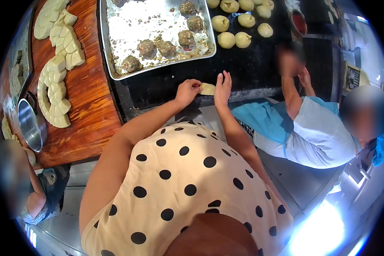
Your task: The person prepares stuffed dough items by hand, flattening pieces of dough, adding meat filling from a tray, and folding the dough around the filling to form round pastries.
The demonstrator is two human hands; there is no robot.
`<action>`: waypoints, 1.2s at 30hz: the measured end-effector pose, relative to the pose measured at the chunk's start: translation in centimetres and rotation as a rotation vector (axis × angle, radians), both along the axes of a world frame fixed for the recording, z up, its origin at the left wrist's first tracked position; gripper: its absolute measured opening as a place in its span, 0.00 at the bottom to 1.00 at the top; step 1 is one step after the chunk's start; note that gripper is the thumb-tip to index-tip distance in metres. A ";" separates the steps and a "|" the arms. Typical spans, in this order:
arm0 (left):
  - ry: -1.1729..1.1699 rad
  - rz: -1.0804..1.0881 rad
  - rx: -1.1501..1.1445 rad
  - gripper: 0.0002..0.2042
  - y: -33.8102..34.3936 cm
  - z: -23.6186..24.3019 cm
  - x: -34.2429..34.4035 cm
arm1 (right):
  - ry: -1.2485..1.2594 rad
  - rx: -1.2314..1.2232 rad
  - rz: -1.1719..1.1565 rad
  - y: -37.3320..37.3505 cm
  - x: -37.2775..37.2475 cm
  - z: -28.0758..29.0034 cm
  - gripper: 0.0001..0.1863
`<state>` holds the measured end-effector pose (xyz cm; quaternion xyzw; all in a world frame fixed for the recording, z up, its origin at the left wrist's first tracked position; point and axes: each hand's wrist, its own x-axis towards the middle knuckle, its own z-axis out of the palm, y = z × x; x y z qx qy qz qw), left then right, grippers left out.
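A flat piece of pale dough (207, 89) lies at the near edge of the black worktop (155, 87). The fingers of my left hand (187, 92) pinch its left side. Upright along the dough's right side is my right hand (222, 88), fingers stretched out and not closed on anything. Just beyond both hands, a metal tray (166, 65) carries several meatballs (146, 48) and scattered crumbs of filling. Several round, pale dough balls (226, 40) sit on the worktop to the right of the tray.
On the left, a wooden table (87, 106) bears cut dough pieces (55, 91) and a metal pot (31, 123). One person (320, 132) works close on my right, another (36, 200) at the lower left. A dish of red stuff (299, 22) stands at the far right.
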<state>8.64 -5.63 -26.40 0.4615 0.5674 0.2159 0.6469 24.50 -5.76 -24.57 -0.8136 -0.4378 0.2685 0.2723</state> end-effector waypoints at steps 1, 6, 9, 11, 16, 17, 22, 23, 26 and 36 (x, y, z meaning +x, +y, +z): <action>-0.047 0.058 -0.148 0.13 -0.3 0.1 0.0 | -0.042 -0.021 -0.003 0.4 -0.4 -0.7 0.28; -0.089 0.022 -0.178 0.14 -0.8 -1.0 -0.2 | -0.334 -0.123 0.006 1.1 -3.4 -2.8 0.32; -0.019 -0.120 -0.043 0.16 -0.8 -1.5 -0.3 | -0.405 -0.122 -0.019 1.3 -4.3 -3.2 0.36; -0.110 -0.072 -0.132 0.17 -1.3 -2.0 -0.9 | -0.476 -0.110 0.006 1.1 -4.8 -3.6 0.38; -0.208 0.074 -0.333 0.19 -1.4 0.5 -1.9 | -0.598 -0.109 0.074 1.3 -5.3 -3.8 0.40; -0.218 0.094 -0.370 0.19 -0.9 1.3 -2.2 | -0.610 -0.110 0.081 1.5 -5.4 -3.9 0.40; -0.236 0.169 -0.454 0.15 -0.6 1.0 -3.9 | -0.639 -0.109 0.125 3.1 -5.3 -3.8 0.41; -0.248 0.156 -0.463 0.14 -0.7 0.9 -4.1 | -0.648 -0.115 0.136 3.2 -5.1 -3.9 0.41; -0.284 0.134 -0.450 0.13 -0.9 1.5 -4.8 | -0.698 -0.065 0.161 3.9 -4.8 -4.1 0.39; -0.281 0.165 -0.441 0.12 -3.2 3.0 -10.2 | -0.675 -0.023 0.168 6.7 -3.3 -4.6 0.40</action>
